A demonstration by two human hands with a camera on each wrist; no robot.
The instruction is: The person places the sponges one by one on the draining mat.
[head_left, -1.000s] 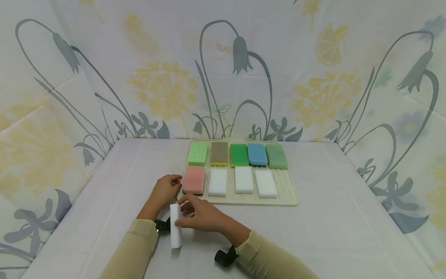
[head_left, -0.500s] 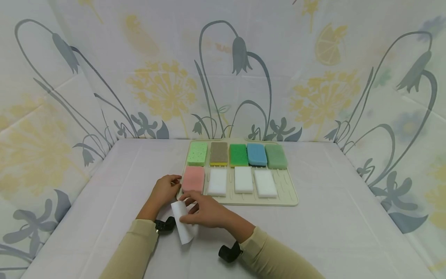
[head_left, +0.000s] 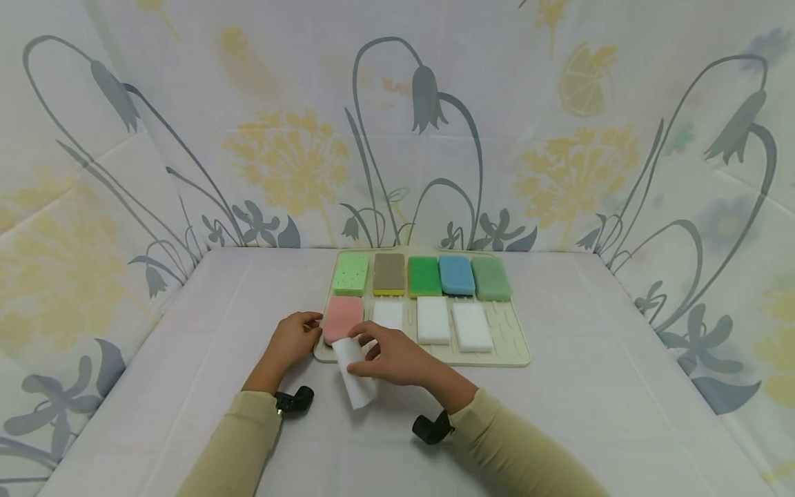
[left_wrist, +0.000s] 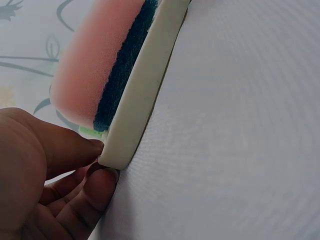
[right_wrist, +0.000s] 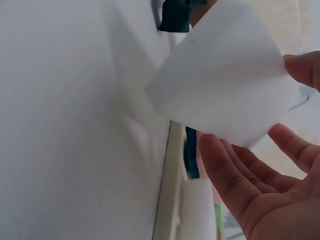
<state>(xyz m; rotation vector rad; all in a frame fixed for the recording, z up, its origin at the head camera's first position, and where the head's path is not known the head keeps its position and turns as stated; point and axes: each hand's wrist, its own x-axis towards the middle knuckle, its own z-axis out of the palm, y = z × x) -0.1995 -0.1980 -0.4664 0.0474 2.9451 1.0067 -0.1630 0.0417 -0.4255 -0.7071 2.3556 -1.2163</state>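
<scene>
With curled fingers my right hand holds a white sponge by its edges, tilted, just in front of the cream tray. In the right wrist view the thumb and fingertips touch the edges of this white sponge. My left hand is at the tray's front left corner. The left wrist view shows thumb and fingers pinching the rim of the tray, beside a pink sponge with a dark blue scouring layer. The held sponge overlaps the front of the pink sponge in the head view.
Three white sponges, one partly behind my right hand, lie along the tray's front row. Behind them are a speckled light green sponge, a brown one, a green one, a blue one and a pale green one.
My right hand has carried the white sponge forward and to the right, from beside the left wrist to the tray's front edge, turning it on the way. My left hand stays at the tray corner.
</scene>
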